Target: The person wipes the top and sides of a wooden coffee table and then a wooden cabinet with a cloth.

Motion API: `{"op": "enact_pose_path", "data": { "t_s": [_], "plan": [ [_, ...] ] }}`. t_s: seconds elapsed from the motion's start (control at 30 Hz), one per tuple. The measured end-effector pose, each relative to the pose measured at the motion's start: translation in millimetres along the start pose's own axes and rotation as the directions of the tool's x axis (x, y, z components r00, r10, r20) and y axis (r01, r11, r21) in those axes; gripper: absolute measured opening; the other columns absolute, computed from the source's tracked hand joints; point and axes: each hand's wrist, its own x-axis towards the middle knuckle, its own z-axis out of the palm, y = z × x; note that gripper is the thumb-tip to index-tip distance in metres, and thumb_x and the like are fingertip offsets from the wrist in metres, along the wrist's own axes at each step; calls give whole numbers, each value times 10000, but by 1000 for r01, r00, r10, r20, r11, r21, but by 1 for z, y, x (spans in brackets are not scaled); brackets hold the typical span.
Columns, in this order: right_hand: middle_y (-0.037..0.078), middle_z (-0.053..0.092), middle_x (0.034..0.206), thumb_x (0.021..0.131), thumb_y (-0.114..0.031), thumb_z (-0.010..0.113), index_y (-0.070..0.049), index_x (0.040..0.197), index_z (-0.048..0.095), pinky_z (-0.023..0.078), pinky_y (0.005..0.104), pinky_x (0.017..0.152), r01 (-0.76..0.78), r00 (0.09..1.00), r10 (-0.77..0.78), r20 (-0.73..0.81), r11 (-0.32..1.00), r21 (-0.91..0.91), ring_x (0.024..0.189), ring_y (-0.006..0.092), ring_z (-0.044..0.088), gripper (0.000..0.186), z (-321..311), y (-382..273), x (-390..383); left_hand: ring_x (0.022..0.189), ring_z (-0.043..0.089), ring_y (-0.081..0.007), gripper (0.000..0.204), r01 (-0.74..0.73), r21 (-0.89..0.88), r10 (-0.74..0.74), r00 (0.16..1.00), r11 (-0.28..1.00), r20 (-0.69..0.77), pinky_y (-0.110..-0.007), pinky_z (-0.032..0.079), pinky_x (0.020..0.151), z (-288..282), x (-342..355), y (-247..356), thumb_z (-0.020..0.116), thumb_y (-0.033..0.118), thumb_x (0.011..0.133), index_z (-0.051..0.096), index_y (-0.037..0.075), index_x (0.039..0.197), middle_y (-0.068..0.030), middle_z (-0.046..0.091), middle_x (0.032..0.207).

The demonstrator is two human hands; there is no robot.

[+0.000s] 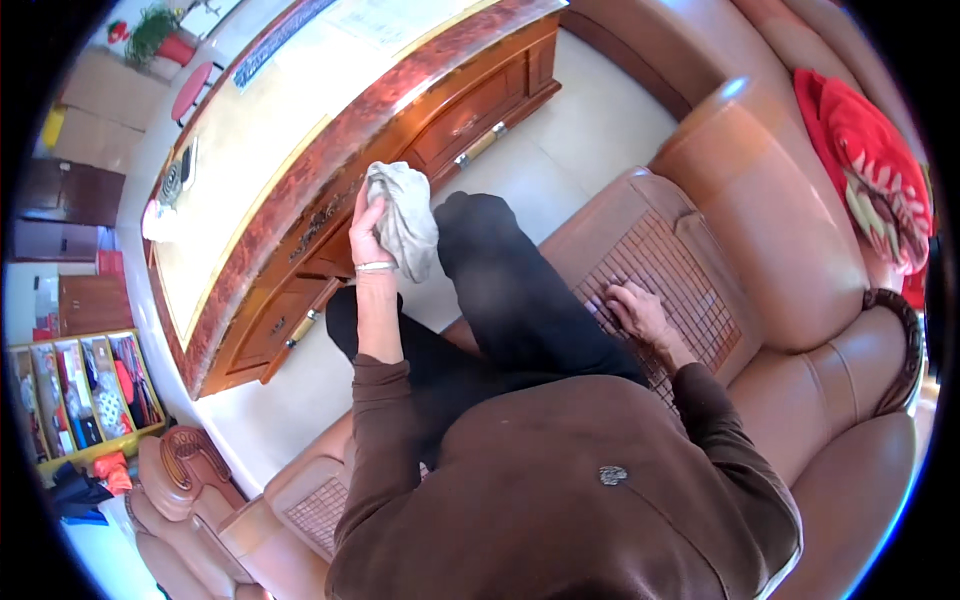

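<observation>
My left hand (368,232) is closed around a crumpled grey-white cloth (408,215), raised in front of the coffee table's drawers and beside my knee. A light bracelet circles that wrist. The cloth hangs down past my fingers, and its underside is hidden. On the sofa seat to my right, my right hand (640,312) leans on a brown woven seat mat (690,290), fingers apart and slightly bent, with nothing visible in them.
A coffee table (260,180) with a marbled rim and wooden drawers curves across the front left. Brown leather sofa seats (765,205) surround me on the right. A red patterned blanket (865,165) lies on the sofa. Shelves (90,395) of small goods stand far left.
</observation>
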Motion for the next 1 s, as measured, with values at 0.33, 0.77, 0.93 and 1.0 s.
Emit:
{"op": "enact_pose_path", "data": {
  "t_s": [0.33, 0.77, 0.93, 1.0],
  "plan": [
    [25, 582, 717, 896, -203, 509, -49, 996, 569, 418, 189, 444, 33, 663, 717, -215, 259, 965, 545, 87, 552, 194, -16, 0, 50, 1065, 533, -239, 613, -10, 332, -11, 998, 943, 61, -345, 438, 924, 80, 19, -2, 500, -70, 680, 409, -2, 1282, -139, 518, 1198],
    [78, 614, 927, 785, -90, 608, 8, 1023, 559, 498, 293, 761, 103, 878, 444, 179, -540, 835, 845, 171, 600, 262, -4, -70, 240, 937, 562, -113, 291, -186, 898, -368, 864, 400, 343, -251, 452, 819, 152, 65, -7, 616, 49, 780, 599, -19, 1063, -104, 589, 1105],
    [51, 577, 803, 763, -165, 610, -16, 929, 560, 489, 292, 640, 176, 751, 644, 148, -410, 895, 706, 155, 577, 229, -9, -18, 258, 1198, 392, -286, 554, -506, 753, -218, 862, -421, 457, -411, 317, 992, 115, 164, -21, 627, 296, 806, 445, 46, 1266, -153, 450, 1282],
    [54, 582, 805, 763, -145, 605, -11, 940, 554, 483, 280, 641, 185, 733, 671, 114, -358, 915, 696, 140, 574, 228, -10, 12, 275, 1286, 280, -325, 659, -524, 567, -275, 840, -635, 467, -467, 243, 1037, 111, 192, -31, 619, 381, 803, 376, 58, 1323, -167, 361, 1361]
  ]
}}
